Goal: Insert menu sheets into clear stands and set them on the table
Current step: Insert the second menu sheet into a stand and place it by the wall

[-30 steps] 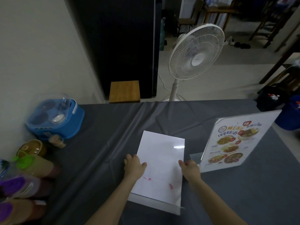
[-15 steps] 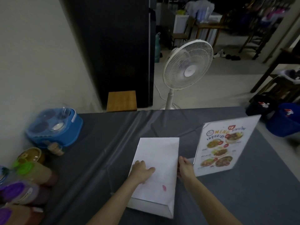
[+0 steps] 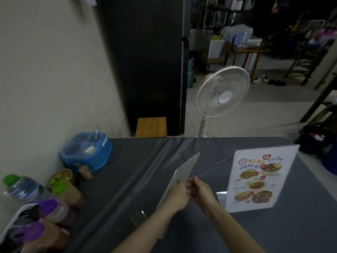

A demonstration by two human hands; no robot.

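A clear stand holding a white sheet (image 3: 186,169) is raised on edge above the grey table (image 3: 127,179), seen almost edge-on, its clear foot (image 3: 138,217) low at the near left. My left hand (image 3: 177,196) grips its left side. My right hand (image 3: 200,189) pinches its right edge, close against the left. A finished stand with a colourful menu (image 3: 259,179) stands upright to the right, facing me.
A blue condiment caddy (image 3: 85,152) sits at the table's far left, with sauce bottles (image 3: 60,203) and a water bottle (image 3: 21,189) along the left edge. A white fan (image 3: 221,94) and a wooden stool (image 3: 151,126) stand beyond the table.
The stand with the white sheet lay flat on the table under both hands; now it is lifted and turned on edge. My view has tilted up.
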